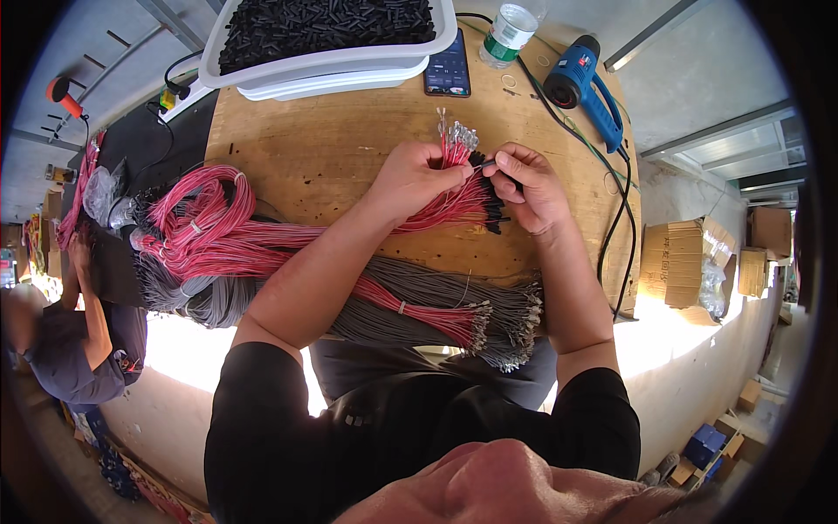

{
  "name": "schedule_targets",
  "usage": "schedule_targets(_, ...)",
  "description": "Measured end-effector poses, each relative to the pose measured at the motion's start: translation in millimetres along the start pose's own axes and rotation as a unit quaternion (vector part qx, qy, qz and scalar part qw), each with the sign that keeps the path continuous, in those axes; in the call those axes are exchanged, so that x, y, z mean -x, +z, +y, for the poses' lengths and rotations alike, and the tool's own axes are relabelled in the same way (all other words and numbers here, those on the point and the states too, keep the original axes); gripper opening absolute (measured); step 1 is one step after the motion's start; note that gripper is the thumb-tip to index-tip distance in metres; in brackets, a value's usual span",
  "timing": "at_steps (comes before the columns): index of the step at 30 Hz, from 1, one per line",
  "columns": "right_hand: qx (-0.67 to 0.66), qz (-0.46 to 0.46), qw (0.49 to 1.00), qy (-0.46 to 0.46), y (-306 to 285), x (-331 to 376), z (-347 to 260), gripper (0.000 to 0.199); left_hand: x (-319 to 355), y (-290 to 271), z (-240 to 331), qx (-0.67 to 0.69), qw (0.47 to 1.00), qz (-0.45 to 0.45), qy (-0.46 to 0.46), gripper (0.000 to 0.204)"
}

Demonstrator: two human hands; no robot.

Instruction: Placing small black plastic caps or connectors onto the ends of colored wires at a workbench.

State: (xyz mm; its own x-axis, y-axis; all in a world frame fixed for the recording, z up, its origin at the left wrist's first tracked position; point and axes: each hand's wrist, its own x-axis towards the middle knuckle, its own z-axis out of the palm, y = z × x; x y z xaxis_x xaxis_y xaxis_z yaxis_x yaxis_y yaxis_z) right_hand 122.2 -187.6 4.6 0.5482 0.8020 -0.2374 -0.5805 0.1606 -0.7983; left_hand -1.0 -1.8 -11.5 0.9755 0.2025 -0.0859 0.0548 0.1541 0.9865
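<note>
Left hand fist clamps red wire bundle; right hand fingertips pinch small black sleeve, mostly hidden; wooden table.

A phone with a dark lit screen lies flat at the far edge of the desk, just right of the white trays. Beside it stands a clear bottle with a green and white label. Beyond the desk's right edge, brown cardboard boxes are stacked; blue boxes sit lower on the floor.
</note>
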Motion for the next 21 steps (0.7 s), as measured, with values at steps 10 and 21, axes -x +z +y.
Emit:
schedule_targets(10, 0.019, 0.003, 1.0, -0.008, 0.4, -0.8, 0.9, 0.012, 2.0, 1.0, 6.8, -0.006, 1.0, -0.006, -0.003, 0.021)
schedule_targets(21, 0.036, 0.093, 0.986, -0.134, -1.1, -0.9, -3.5, 0.007, -0.1, 0.0, -0.3, -0.066, 0.997, -0.006, 0.03, 0.027)
